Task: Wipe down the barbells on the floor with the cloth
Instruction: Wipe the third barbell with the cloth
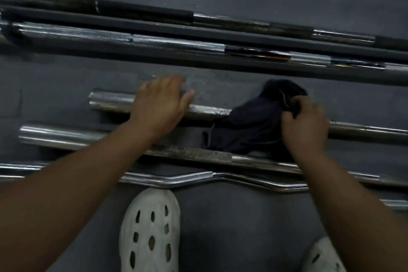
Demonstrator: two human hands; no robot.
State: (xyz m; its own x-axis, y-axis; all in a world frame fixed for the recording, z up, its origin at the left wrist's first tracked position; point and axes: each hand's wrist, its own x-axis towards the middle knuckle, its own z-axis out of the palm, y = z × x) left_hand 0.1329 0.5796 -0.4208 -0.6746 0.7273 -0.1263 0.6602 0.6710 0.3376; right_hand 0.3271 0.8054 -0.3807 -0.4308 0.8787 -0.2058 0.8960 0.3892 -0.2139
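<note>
chrome barbell (pixel 110 100) steadied for wiping
left hand (pixel 161 104) lies flat on it, likely against rolling; right hand (pixel 306 126) grips dark cloth (pixel 254 121) bunched over the shaft.

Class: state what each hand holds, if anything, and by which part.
The right hand grips the dark cloth by its bunched right edge. The left hand holds nothing; it rests on a barbell near its end.

cloth (pixel 254 121) covers the mid-section of the bar (pixel 110 100); left hand (pixel 161 106) hides more of it. long bars (pixel 176 45) run off both side edges, right shoe (pixel 324 256) cropped at bottom
</note>
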